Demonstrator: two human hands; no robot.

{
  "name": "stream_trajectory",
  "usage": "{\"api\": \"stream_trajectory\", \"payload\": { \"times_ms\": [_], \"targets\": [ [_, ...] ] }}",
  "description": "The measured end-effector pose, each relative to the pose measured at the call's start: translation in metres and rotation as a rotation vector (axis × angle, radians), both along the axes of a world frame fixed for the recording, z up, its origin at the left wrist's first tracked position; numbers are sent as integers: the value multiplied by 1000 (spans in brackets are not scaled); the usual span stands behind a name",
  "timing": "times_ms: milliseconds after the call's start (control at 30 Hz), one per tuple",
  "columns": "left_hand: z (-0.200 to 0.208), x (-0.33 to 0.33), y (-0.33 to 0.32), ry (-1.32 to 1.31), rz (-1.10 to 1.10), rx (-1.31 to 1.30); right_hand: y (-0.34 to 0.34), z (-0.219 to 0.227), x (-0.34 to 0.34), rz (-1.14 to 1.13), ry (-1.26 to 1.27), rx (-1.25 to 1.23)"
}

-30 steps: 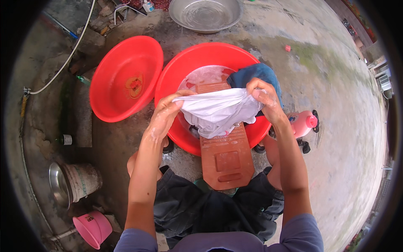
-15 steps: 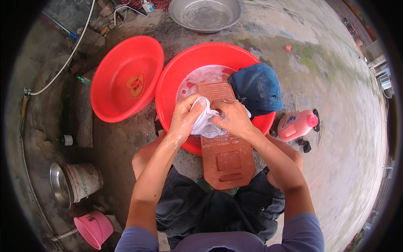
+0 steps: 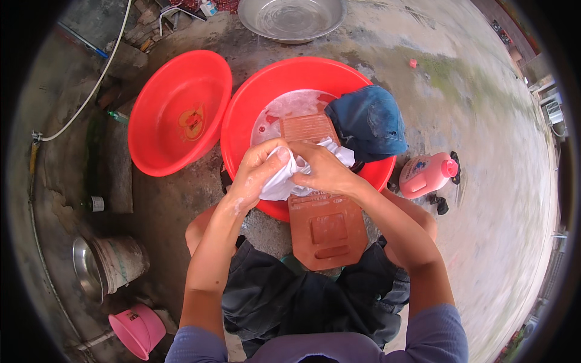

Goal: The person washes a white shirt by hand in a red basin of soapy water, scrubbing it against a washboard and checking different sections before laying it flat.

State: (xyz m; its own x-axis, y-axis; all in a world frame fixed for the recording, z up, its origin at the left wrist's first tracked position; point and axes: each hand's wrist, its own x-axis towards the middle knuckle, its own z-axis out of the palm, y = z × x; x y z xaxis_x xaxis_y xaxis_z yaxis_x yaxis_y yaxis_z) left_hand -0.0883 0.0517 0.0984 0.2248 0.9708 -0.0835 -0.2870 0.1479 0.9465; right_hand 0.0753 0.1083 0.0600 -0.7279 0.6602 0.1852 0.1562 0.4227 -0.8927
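Observation:
A wet white cloth (image 3: 279, 184) is bunched between my two hands, above a brown washboard (image 3: 330, 228). My left hand (image 3: 261, 169) grips its left part, thumb on top, with suds on the wrist. My right hand (image 3: 324, 169) is closed on the middle, and a loose end sticks out past it to the right. The washboard slopes from between my knees into a red basin (image 3: 242, 103) of soapy water. Over the basin's right rim hangs a blue denim piece (image 3: 370, 124). What lies beneath the cloth is hidden.
A second red basin (image 3: 166, 130) tilts at the left, and a metal basin (image 3: 293, 18) stands at the far side. Right of the washing basin is a pink detergent bottle (image 3: 426, 174). A bucket (image 3: 121, 263) and a pink pail (image 3: 139, 333) are at lower left.
Both hands have moved slightly left and come closer together. The cloth is more bunched at the left, and more of it shows beyond my right hand.

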Motion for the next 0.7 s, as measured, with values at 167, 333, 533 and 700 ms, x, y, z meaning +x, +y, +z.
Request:
{"api": "stream_trajectory", "payload": {
  "times_ms": [167, 333, 533, 700],
  "targets": [
    [12, -42, 1, -309, 241, 163, 43, -51, 54, -87, -681, 173],
    [9, -62, 4, 50, 529, -22, 56, 30, 94, -174, 291, -746],
    [1, -32, 4, 1041, -350, 143, 44, 52, 79, -392, 537, -877],
    [-8, -32, -3, -60, 81, 53, 49, 42, 77, -429, 323, -668]
  ]
}}
